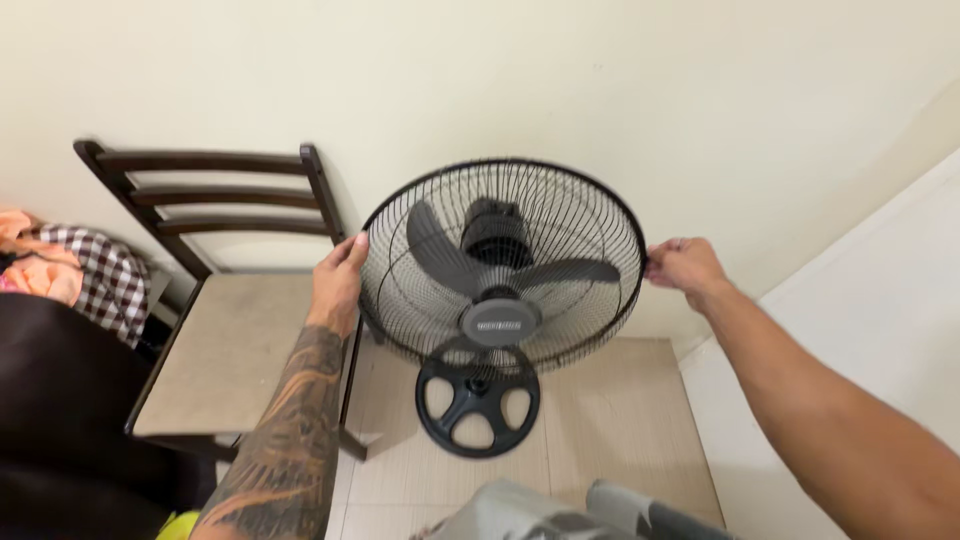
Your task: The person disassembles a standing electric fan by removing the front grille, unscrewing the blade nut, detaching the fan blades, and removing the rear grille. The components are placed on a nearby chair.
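Far left: checked cloth (100,275) and an orange fabric (35,268) heaped at the frame edge, above a dark mass (60,400) filling the lower-left corner.

Next: dark wooden chair (215,190) with slatted back against the cream wall (600,80); its pale seat is bare.

Left hand (338,285): tattooed forearm rising from below, fingers curled onto the left rim of the fan's guard, gripping it.

Centre: black fan (500,265), round wire guard, grey blades and grey hub cap visible through the grille. It stands on the tiled floor (620,420) just right of the chair, close to the wall, head tilted up toward the camera. Round black base (477,400) with cut-outs sits below the guard.

Right hand (683,265): fingers closed on the right rim of the guard, arm reaching in from lower right.

Right: white surface (880,290) bordering the floor. Bottom centre: grey fabric (560,512).
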